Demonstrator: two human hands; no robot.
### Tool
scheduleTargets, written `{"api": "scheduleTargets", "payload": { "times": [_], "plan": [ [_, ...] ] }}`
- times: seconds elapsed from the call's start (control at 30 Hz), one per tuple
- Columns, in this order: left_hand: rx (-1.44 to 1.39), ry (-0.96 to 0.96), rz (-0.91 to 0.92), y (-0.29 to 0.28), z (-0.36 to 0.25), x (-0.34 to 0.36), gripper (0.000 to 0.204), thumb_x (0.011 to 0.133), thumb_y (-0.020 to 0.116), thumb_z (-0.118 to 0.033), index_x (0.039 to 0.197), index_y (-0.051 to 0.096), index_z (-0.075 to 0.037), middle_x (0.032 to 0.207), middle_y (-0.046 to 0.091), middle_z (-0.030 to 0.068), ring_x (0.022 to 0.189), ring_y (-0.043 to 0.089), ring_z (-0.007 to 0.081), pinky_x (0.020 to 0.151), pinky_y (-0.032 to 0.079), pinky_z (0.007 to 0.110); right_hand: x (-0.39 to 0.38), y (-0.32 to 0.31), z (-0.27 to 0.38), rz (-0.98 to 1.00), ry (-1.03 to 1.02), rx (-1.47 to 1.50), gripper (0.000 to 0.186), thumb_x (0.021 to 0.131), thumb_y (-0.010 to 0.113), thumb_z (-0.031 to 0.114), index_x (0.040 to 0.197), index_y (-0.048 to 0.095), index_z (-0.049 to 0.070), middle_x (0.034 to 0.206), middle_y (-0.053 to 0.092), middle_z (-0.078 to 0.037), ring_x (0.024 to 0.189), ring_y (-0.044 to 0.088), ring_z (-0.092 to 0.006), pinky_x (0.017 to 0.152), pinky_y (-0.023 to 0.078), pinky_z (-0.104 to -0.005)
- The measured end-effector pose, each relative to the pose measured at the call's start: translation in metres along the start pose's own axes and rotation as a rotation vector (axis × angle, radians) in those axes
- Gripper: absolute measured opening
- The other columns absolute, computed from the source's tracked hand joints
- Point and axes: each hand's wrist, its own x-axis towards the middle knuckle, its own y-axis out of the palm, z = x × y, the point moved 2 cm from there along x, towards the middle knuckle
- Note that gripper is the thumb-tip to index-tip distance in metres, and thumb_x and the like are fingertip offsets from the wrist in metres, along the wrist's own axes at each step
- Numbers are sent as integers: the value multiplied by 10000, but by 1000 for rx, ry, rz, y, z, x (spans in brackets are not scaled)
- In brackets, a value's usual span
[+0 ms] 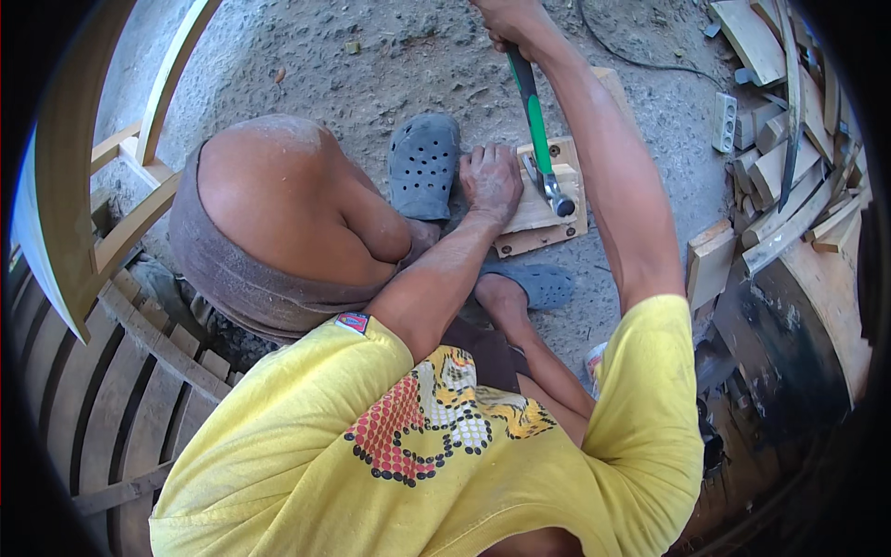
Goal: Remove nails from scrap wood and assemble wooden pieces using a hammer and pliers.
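Note:
My right hand [513, 23], at the top edge of the view, is closed round the dark grip of a claw hammer [535, 123] with a green handle. The hammer's metal head hangs over a pale wooden piece [531, 215]. My left hand [492, 181] is closed on the left end of that piece, its fingers bent over the edge. Beneath lies a wooden board [522, 244] with dark round bolts or holes near its corners. Whether the hammer head touches the wood, I cannot tell. No nail can be made out.
Grey clogs [424, 167] on my feet flank the board on the rough concrete floor. Wood offcuts [784, 172] are heaped at the right, beside a white power strip [725, 123] and a dark cable [640, 63]. Curved wooden frames [130, 223] and slats [121, 408] stand at the left.

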Motion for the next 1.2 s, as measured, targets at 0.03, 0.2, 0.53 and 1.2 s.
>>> {"api": "scheduleTargets", "payload": {
  "times": [0.03, 0.2, 0.53, 1.2],
  "plan": [
    [-5, 29, -61, -1, -1, 0, 255, 1038, 549, -249, 946, 701, -66, 974, 708, 135, 964, 652, 332, 846, 465, 490, -7, -3, 0, -2, -11, 2, 584, 1017, 655, 544, 744, 569, 35, 591, 537, -87, 482, 483, -197, 485, 424, -409],
    [-8, 47, -54, -4, -10, -4, 207, 983, 606, -239, 953, 718, -68, 1013, 714, 113, 1009, 651, 301, 888, 464, 481, -51, -25, -6, -287, -241, 47, 528, 981, 708, 524, 801, 640, 33, 669, 602, -92, 604, 584, -209, 598, 477, -388],
    [80, 138, 28, 17, -29, 3, 274, 1007, 576, -274, 895, 730, -77, 967, 750, 126, 988, 680, 321, 881, 475, 512, -140, -61, -70, -1166, -965, -253, 506, 919, 797, 526, 1193, 689, 115, 1029, 734, -132, 803, 676, -369, 748, 552, -489],
    [82, 79, 249, 17, -31, 4, 498, 1090, 409, -436, 1110, 738, -62, 1109, 730, 212, 1157, 658, 392, 1040, 447, 536, -389, -96, -246, -782, -332, 559, 361, 1003, 714, 214, 697, 551, 111, 602, 538, 29, 486, 489, -64, 450, 356, -258]
  ]
}}
